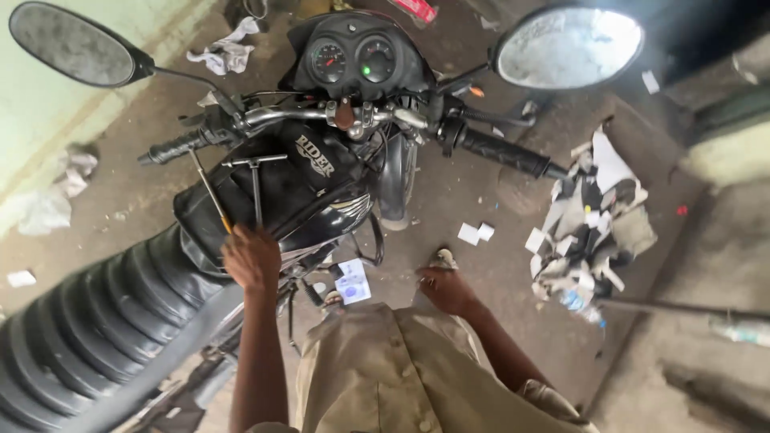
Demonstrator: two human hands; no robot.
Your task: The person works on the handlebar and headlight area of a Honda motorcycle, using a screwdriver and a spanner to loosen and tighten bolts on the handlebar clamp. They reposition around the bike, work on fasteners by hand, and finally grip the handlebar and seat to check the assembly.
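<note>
1. My left hand (252,258) rests at the rear edge of the black fuel tank (281,192), fingers curled around the lower ends of a T-handle wrench (256,180) and a thin screwdriver (210,192) lying on the tank.
2. My right hand (446,289) hangs loose and half open beside my knee, holding nothing.
3. The ribbed black seat (88,321) runs toward me on the left.
4. Torn paper scraps (589,224) lie on the floor to the right.
</note>
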